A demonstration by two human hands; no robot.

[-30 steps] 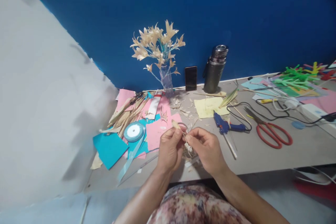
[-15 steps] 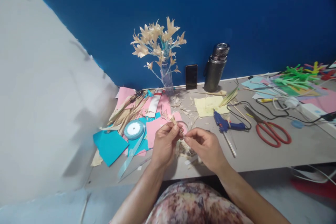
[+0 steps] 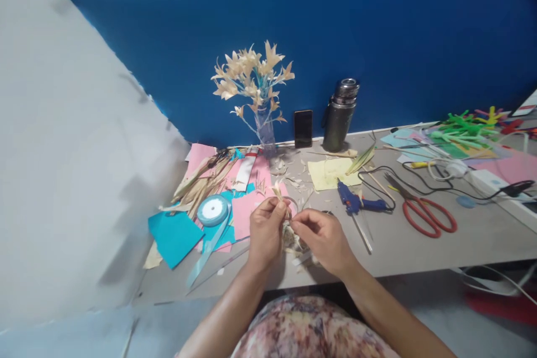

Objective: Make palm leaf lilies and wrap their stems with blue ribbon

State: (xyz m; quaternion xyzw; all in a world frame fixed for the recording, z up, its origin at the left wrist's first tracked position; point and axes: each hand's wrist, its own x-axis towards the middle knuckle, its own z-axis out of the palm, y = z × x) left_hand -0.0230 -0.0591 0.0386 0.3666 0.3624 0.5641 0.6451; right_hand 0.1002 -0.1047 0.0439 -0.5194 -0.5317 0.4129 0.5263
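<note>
The fingers (image 3: 279,215) of the left hand (image 3: 265,235) are pinched together on a small flower (image 3: 277,191); whether anything is clamped by the right hand (image 3: 325,238), set just beside on the right, cannot be told. The flower is held above the bench (image 3: 398,257), its petals pointed far and slightly left of the left fingers, its long axis directed near to far. It is reached nearest by the left hand; its base is mostly hidden. One flower is held. Also counted are one ribbon roll (image 3: 212,210) at left, one glue gun (image 3: 356,201) and one pair of scissors (image 3: 428,211) at right, and, at the far side, one vase (image 3: 265,131), one phone (image 3: 303,129) and one flask (image 3: 339,120). The vase's blooms (image 3: 250,61) are too overlapped to be counted.
</note>
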